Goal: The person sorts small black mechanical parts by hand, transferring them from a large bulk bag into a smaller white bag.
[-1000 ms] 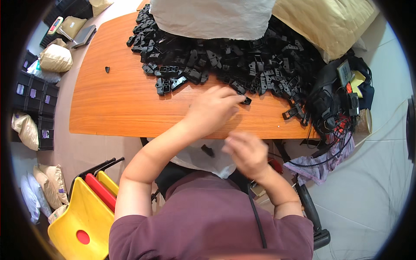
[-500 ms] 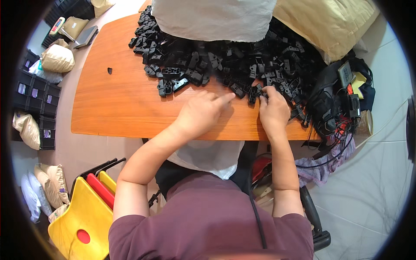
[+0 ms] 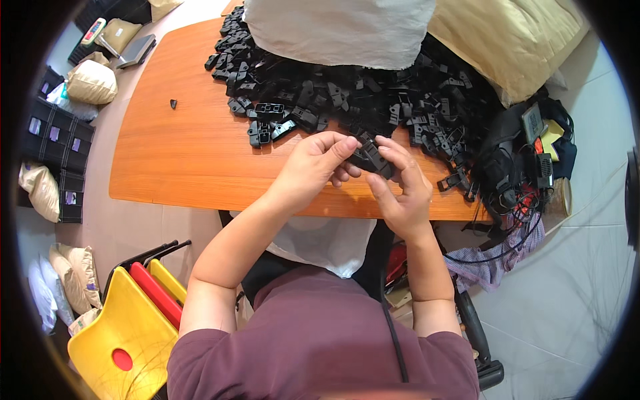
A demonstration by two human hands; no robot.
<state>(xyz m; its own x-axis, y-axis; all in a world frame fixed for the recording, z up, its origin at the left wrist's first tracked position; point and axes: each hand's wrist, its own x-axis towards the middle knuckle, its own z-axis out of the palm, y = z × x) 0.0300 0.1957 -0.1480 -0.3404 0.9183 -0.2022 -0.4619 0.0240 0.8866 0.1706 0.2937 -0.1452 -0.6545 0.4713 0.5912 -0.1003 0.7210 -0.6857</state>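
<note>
Just above the near part of the table, a small black plastic part [image 3: 375, 160] is held between my two hands. My left hand [image 3: 315, 165] pinches its left end with thumb and fingers, its other fingers curled under. My right hand [image 3: 408, 193] has its fingers at the part's right side, the thumb just below; the contact there is partly hidden. Beyond the hands lies a large heap of similar black plastic parts [image 3: 307, 117]. Several separate pieces, such as a rectangular black housing [image 3: 260, 133], rest at the heap's near left edge.
A white sack [image 3: 340, 33] and a big tan paper bag [image 3: 507, 40] stand behind the heap. At the table's right are a black bag and tangled cables [image 3: 510, 173]. One small black piece [image 3: 173, 104] sits on the orange wooden table [image 3: 167, 153]. Yellow and red chairs [image 3: 127, 333] stand lower left.
Both hands have drawn together over the near part of the table, the right one moving left and nearer. A black plastic part has been lifted from the heap's near edge and is now between them.
</note>
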